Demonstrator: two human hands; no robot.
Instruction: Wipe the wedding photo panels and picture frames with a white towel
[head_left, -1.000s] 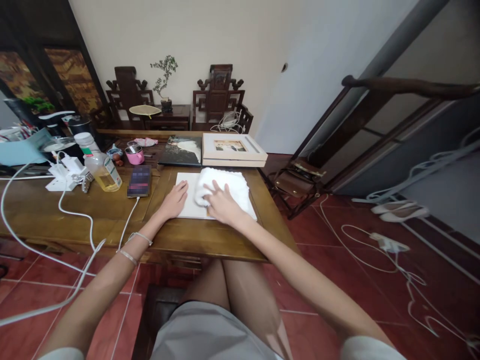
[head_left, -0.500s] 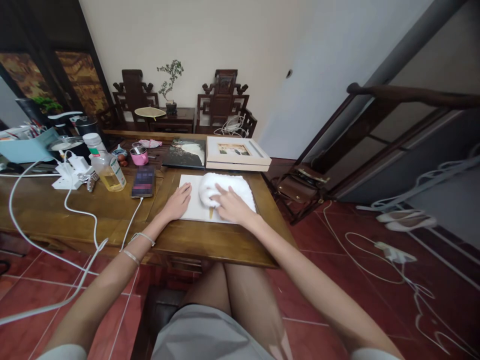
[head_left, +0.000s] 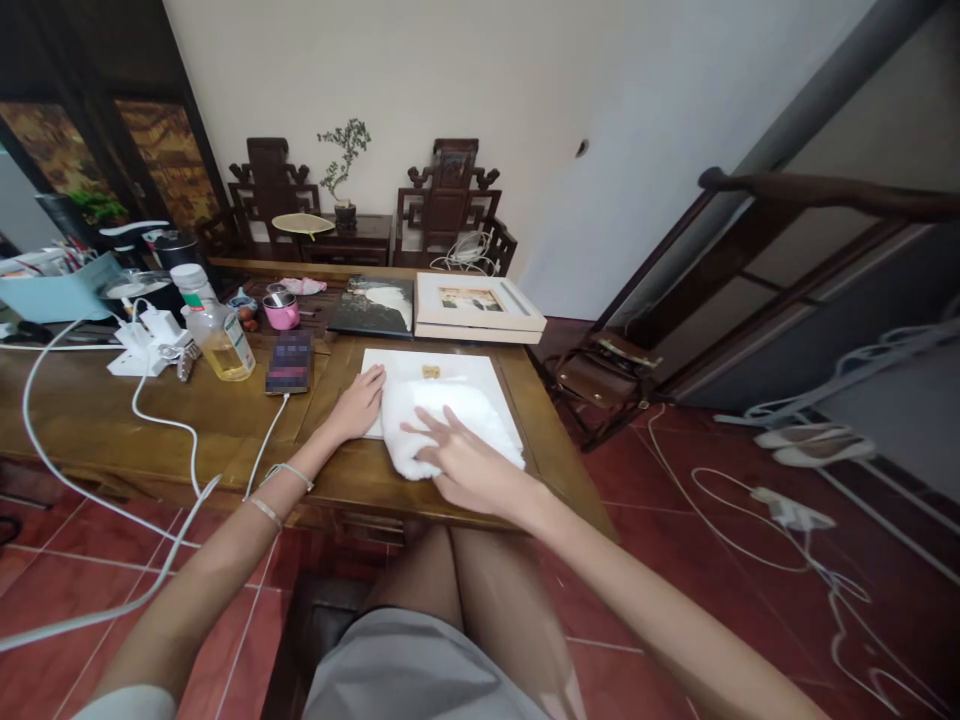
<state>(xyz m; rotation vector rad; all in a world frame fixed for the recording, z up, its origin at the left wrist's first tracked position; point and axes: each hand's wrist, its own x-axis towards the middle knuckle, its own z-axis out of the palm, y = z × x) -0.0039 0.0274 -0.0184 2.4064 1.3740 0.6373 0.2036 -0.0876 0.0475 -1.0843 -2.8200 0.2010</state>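
Note:
A flat white board or album cover (head_left: 390,362) with a small gold mark lies on the wooden table before me. My left hand (head_left: 364,398) rests flat on its left edge, fingers stretched out. Over the front part of the board lies a folded, fluffy white towel (head_left: 480,405), which overhangs the board's near edge. Pressed onto the towel is my right hand (head_left: 454,455), its fingers spread. Part of the board is hidden beneath the towel.
Behind the board lie a dark picture album (head_left: 373,305) and a cream framed box (head_left: 480,306). To the left are a charging phone (head_left: 289,362), a bottle of yellow liquid (head_left: 225,345), a pink cup (head_left: 281,308) and a white power strip (head_left: 150,345) with trailing cables.
My right hand has drawn the towel toward me across the board, so the gold mark now shows at the far side. My left hand has stayed at the left edge.

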